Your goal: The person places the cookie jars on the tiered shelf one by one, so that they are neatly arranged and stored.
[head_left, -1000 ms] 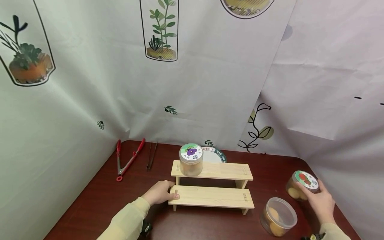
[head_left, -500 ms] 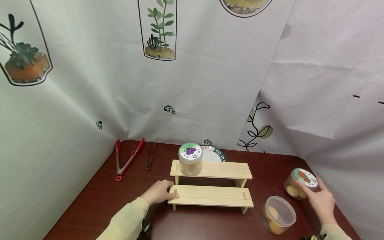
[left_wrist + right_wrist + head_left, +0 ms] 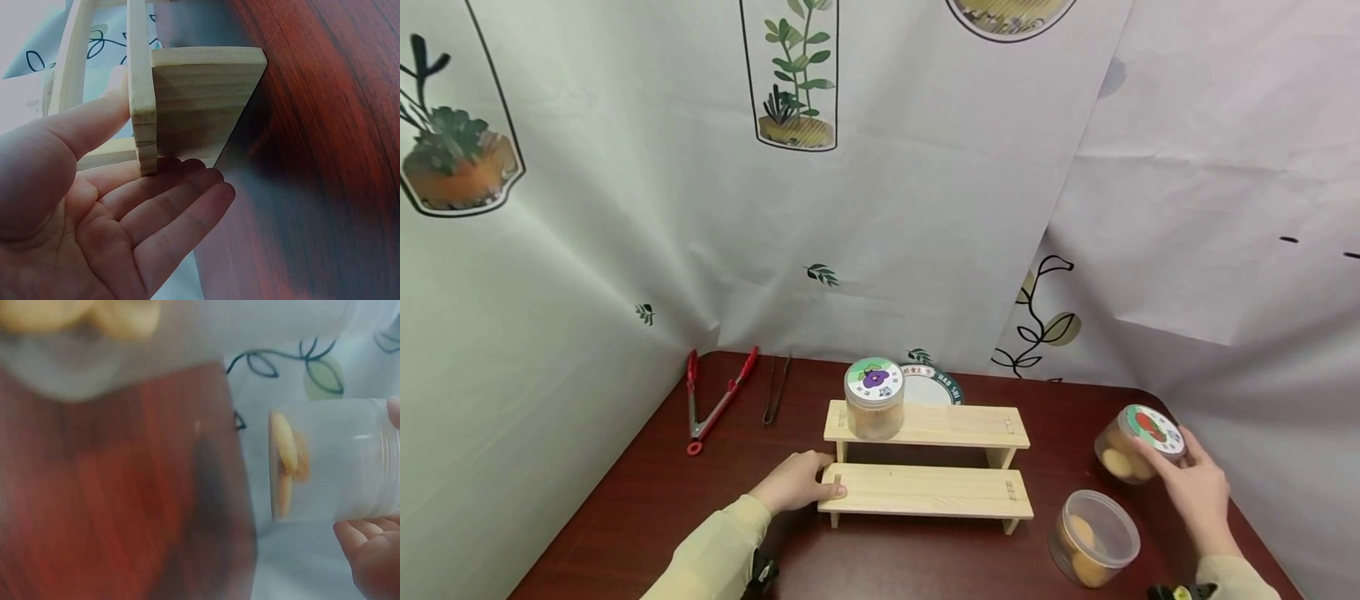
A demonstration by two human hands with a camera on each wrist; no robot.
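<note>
Held jar, open jar near, wooden stand

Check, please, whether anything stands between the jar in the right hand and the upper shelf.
Nothing visible does: only table shows between the held jar and the upper shelf. The open jar stands off that line, lower in the head view.

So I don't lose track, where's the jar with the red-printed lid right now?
In the head view, the jar with the red-printed lid is at the right, in the right hand, behind the lidless jar and right of the wooden shelves.
</note>
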